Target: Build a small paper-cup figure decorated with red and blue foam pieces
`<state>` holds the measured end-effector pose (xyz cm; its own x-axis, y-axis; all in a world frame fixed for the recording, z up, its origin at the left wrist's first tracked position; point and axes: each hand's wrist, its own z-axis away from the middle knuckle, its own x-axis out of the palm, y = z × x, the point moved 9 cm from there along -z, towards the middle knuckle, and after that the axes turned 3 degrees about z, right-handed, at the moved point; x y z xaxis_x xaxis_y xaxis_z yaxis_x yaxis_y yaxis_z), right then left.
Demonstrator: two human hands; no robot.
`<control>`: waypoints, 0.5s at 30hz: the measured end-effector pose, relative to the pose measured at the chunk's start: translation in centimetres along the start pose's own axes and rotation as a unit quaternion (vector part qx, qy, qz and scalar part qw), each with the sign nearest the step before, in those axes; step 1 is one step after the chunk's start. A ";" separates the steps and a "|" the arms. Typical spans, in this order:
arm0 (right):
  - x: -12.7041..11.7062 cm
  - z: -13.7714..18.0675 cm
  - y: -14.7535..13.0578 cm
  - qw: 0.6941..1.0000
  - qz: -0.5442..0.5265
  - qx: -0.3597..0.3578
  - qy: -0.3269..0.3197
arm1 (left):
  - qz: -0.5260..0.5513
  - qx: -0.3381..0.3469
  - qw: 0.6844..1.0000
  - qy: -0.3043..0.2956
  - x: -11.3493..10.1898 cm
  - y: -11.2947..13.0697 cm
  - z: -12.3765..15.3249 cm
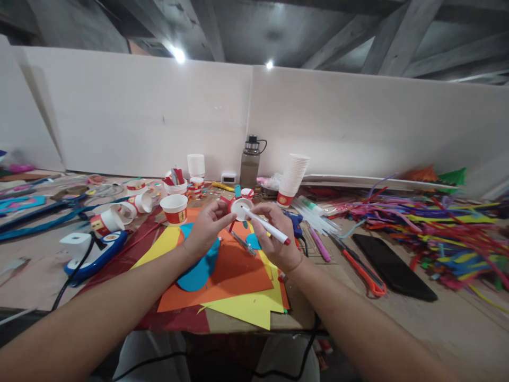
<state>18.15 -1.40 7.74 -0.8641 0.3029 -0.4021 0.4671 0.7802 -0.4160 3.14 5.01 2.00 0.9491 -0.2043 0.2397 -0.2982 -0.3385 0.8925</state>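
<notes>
My left hand [204,229] is closed on the side of a small paper cup [238,210]. The cup's round white end faces me, and red and teal strips stick out around it. In my right hand [280,246] is a white marker pen [269,228] with a red end; its tip is at the cup's white face. Whether the tip touches cannot be made out. Below both hands lie orange paper [238,270], yellow paper [246,309] and a blue paper cutout [196,273]. A slim clear-and-dark tool [243,243] rests on the orange sheet.
On the left are a paper cup [174,208], tipped cups and a blue power strip [99,257]. A bottle [249,164] and a cup stack [293,178] stand behind. To the right lie a utility knife [363,270], a black phone [393,268] and pipe cleaners [457,228].
</notes>
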 end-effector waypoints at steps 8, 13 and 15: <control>0.2 -0.2 0.6 0.999 0.027 0.035 0.007 | 0.015 -0.016 1.000 0.000 -0.2 -1.1 0.1; 0.3 -0.2 0.4 0.999 0.051 0.013 0.005 | -0.003 -0.010 1.000 -0.012 0.0 -0.9 0.1; 0.3 -0.1 0.3 0.999 0.052 0.013 0.004 | 0.000 -0.013 1.000 -0.011 0.0 -0.9 0.1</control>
<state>18.03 -0.99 7.59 -0.8125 0.3853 -0.4375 0.5584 0.7302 -0.3938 3.46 5.22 1.12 0.9464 -0.2246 0.2322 -0.2960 -0.3151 0.9017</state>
